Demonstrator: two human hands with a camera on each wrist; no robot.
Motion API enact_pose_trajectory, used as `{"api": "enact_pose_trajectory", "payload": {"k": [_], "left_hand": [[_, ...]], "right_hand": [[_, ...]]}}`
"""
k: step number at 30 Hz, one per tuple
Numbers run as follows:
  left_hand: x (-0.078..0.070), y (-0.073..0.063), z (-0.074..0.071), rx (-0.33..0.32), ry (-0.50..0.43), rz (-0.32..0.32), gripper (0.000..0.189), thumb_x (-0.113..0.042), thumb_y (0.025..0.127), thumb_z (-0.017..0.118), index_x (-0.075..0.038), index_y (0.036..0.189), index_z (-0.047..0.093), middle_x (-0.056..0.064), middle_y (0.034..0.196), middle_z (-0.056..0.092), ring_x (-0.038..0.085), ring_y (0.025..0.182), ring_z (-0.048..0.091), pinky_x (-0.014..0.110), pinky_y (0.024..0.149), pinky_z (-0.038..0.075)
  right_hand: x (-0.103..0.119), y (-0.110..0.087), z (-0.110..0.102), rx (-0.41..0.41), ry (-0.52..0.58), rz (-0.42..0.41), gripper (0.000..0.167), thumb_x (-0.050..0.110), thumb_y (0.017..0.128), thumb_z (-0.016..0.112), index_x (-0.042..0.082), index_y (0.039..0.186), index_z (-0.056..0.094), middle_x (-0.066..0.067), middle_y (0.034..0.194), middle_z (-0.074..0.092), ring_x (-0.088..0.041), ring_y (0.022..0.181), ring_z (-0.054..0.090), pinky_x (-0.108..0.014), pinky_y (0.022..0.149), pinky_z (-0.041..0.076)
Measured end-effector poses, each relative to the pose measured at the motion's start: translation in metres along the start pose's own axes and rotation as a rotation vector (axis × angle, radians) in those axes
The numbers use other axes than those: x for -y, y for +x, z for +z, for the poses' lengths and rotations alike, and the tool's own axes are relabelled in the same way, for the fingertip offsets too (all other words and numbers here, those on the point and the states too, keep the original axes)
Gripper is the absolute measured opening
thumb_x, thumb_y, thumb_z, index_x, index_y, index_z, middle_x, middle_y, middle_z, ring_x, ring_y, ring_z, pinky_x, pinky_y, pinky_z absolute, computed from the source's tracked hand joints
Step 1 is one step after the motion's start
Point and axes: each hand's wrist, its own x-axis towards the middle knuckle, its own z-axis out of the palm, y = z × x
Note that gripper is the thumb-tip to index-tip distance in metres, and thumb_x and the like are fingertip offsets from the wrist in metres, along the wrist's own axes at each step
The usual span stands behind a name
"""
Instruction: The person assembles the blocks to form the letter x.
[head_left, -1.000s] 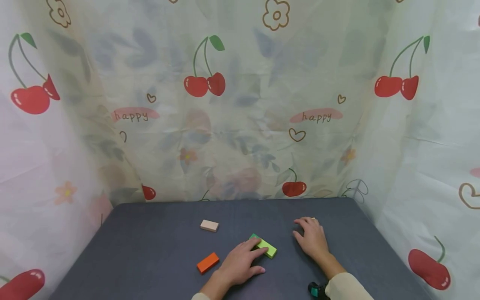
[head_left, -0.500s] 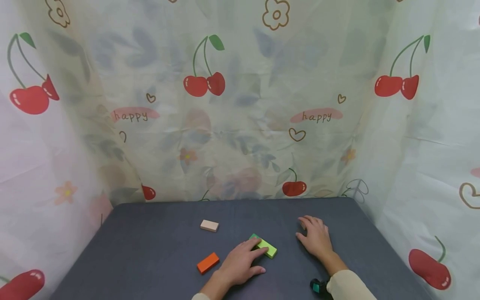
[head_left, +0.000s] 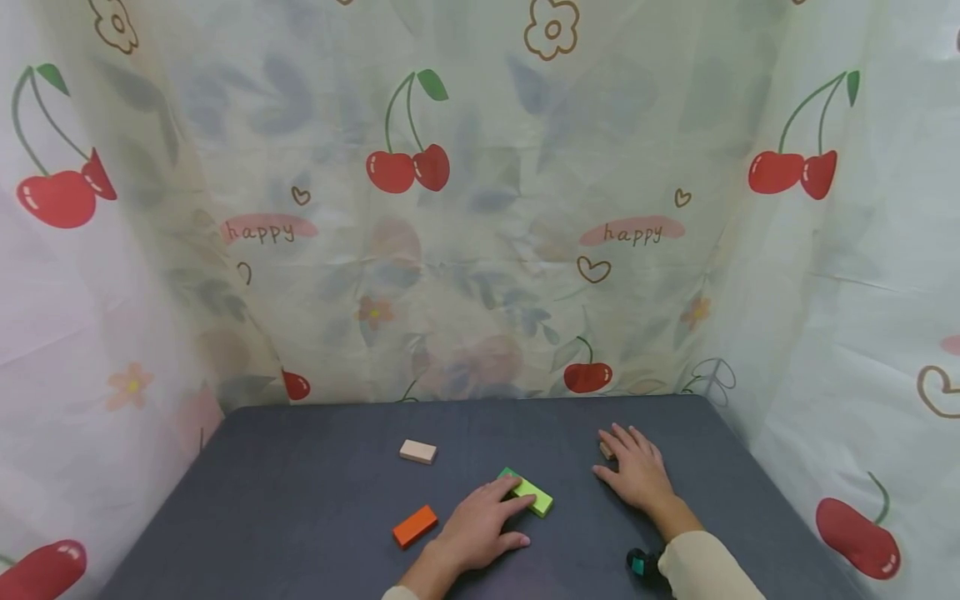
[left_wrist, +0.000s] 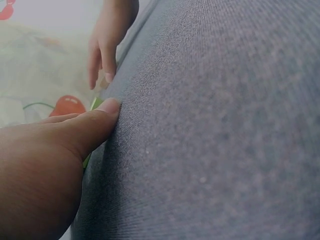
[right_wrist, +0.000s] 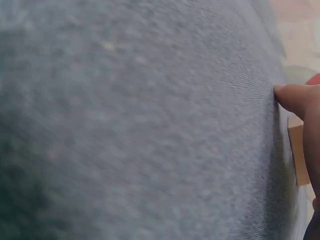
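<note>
My left hand (head_left: 483, 525) lies with its index and middle fingertips on a light green block (head_left: 542, 502), thumb held apart on the near side. A darker green piece (head_left: 507, 472) shows at that block's far end. Farther right, my right hand (head_left: 637, 471) is spread over a small wooden block (head_left: 606, 451), which is mostly covered by its fingers. The right wrist view shows this wooden block (right_wrist: 299, 152) beyond the thumb, with the thumb tip down at the tabletop. In the left wrist view the left thumb (left_wrist: 100, 120) partly hides the green.
An orange block (head_left: 415, 527) lies left of the left hand, and a pale wooden block (head_left: 417, 452) lies farther back on the dark table (head_left: 315, 483). Patterned curtains (head_left: 480, 292) enclose the table's back and sides. A black device (head_left: 641, 563) sits at the right wrist.
My right hand has shifted a little to the right, its fingers straightening, and the wooden block under it has come into sight. My left hand stays still on the green block.
</note>
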Motion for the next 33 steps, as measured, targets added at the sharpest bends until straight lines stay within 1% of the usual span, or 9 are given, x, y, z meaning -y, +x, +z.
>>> {"api": "enact_pose_trajectory", "payload": {"k": [12,18,21,26,33], "left_hand": [[0.001,0.001,0.002,0.006,0.001,0.0,0.059,-0.057,0.09,0.058,-0.039,0.145,0.045,-0.004,0.151,0.037,0.019,0.137,0.037,0.044,0.104,0.037],[0.001,0.001,0.002,0.0,0.006,0.007,0.059,-0.057,0.09,0.058,-0.039,0.145,0.045,-0.003,0.15,0.037,0.02,0.136,0.038,0.044,0.104,0.038],[0.001,0.001,0.001,-0.003,0.009,0.013,0.059,-0.057,0.09,0.058,-0.038,0.145,0.046,-0.003,0.15,0.038,0.02,0.136,0.039,0.044,0.104,0.038],[0.001,0.001,0.001,-0.001,0.006,0.013,0.059,-0.057,0.09,0.058,-0.038,0.145,0.046,-0.003,0.15,0.038,0.02,0.136,0.038,0.044,0.104,0.038],[0.001,0.0,0.001,-0.013,0.01,0.021,0.059,-0.056,0.09,0.059,-0.037,0.144,0.047,-0.002,0.149,0.039,0.02,0.135,0.04,0.043,0.103,0.038]], "right_hand": [[-0.013,0.0,-0.001,0.096,0.002,0.028,0.064,0.043,0.092,0.064,0.011,0.146,0.047,-0.02,0.148,0.04,-0.047,0.136,0.028,-0.068,0.103,0.022],[-0.016,0.001,-0.004,0.1,-0.015,0.014,0.062,0.041,0.092,0.064,0.012,0.144,0.049,-0.02,0.146,0.042,-0.046,0.131,0.035,-0.068,0.099,0.027],[-0.016,0.001,-0.007,0.085,-0.019,-0.01,0.058,0.039,0.092,0.065,0.011,0.142,0.052,-0.02,0.142,0.047,-0.045,0.125,0.042,-0.066,0.095,0.032],[-0.015,0.001,-0.013,0.046,-0.059,-0.067,0.051,0.036,0.091,0.068,0.011,0.135,0.059,-0.018,0.129,0.056,-0.041,0.112,0.05,-0.06,0.084,0.041],[-0.018,0.003,-0.013,0.032,-0.108,-0.106,0.044,0.036,0.09,0.069,0.015,0.128,0.065,-0.011,0.114,0.062,-0.033,0.099,0.053,-0.051,0.076,0.042]]}}
